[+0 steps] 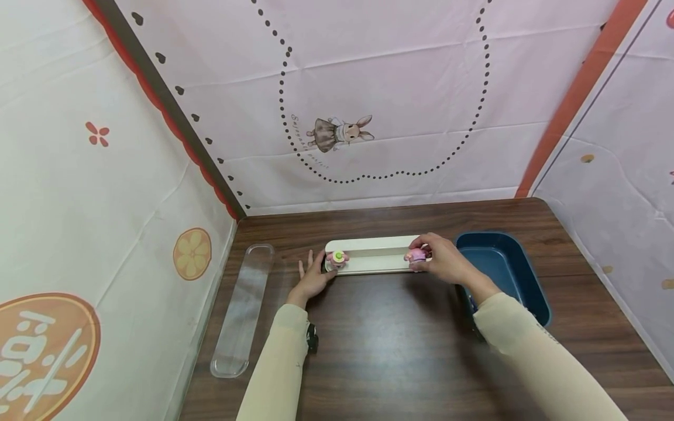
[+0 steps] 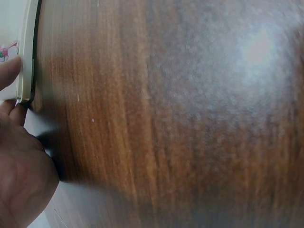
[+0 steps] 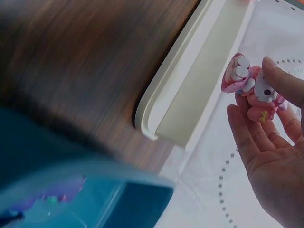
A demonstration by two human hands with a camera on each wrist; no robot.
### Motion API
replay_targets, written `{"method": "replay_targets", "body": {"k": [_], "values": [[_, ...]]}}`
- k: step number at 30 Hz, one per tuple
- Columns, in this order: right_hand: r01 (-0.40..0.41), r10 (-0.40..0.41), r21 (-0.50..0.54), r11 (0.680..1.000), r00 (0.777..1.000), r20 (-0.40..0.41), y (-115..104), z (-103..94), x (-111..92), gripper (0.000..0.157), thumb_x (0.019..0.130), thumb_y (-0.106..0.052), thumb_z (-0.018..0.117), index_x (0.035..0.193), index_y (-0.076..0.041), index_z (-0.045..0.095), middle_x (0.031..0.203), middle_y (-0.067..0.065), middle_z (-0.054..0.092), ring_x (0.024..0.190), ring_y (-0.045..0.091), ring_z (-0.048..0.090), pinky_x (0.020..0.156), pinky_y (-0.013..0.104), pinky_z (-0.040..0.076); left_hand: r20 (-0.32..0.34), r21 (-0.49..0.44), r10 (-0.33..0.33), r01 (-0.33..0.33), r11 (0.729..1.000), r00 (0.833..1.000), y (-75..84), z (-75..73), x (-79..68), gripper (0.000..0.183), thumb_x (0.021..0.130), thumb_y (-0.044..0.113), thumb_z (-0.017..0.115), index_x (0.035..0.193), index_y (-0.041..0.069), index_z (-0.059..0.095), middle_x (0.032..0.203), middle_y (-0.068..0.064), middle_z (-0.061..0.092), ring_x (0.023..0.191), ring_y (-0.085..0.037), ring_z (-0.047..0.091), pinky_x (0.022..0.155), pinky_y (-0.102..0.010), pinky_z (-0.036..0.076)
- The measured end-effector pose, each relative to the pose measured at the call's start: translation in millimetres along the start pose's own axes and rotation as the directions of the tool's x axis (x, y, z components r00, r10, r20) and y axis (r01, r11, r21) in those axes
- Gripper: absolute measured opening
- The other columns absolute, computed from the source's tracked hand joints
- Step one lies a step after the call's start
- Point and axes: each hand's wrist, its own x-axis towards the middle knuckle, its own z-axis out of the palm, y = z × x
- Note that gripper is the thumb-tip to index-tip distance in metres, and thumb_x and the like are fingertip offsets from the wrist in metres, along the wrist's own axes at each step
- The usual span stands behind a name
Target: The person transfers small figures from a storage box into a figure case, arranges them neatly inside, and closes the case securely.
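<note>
A long off-white tray (image 1: 376,264) lies across the far part of the wooden table. My left hand (image 1: 312,282) grips its left end, thumb at the front rim and a finger against the end; the left wrist view shows that hand (image 2: 23,175) only partly. Just inside that end stands a small pink figurine (image 1: 337,258) with a green and yellow top. Over the tray's right end, my right hand (image 1: 447,260) pinches another pink figurine (image 1: 416,255). Seen from the right wrist, this figurine (image 3: 263,90) has a white face and hangs tilted between thumb and fingers.
To the right stands a deep blue bin (image 1: 518,266), partly behind my right forearm. Something purple (image 3: 57,194) lies inside it. On the left is a long clear plastic tray or cover (image 1: 244,310). Printed cloth (image 1: 421,105) hangs behind the table and at both sides.
</note>
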Motion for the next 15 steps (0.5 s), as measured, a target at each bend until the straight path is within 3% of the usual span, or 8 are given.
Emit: {"method": "replay_targets", "body": {"k": [15], "values": [[0.061,-0.061,0.008,0.998,0.998,-0.005,-17.3,38.4,25.4,0.042,0.082,-0.013,0.089,0.119,-0.005,0.069,0.109,0.01,0.066,0.099,0.027,0.067,0.086,0.043,0.057,0.002,-0.008,-0.007,0.007,1.0,1.0,-1.1,-0.6,0.1,0.078,0.103,0.034,0.062,0.167,0.016,0.022,0.174,-0.015,0.018,0.162,-0.033,-0.017,0.125,-0.059,-0.02]]}}
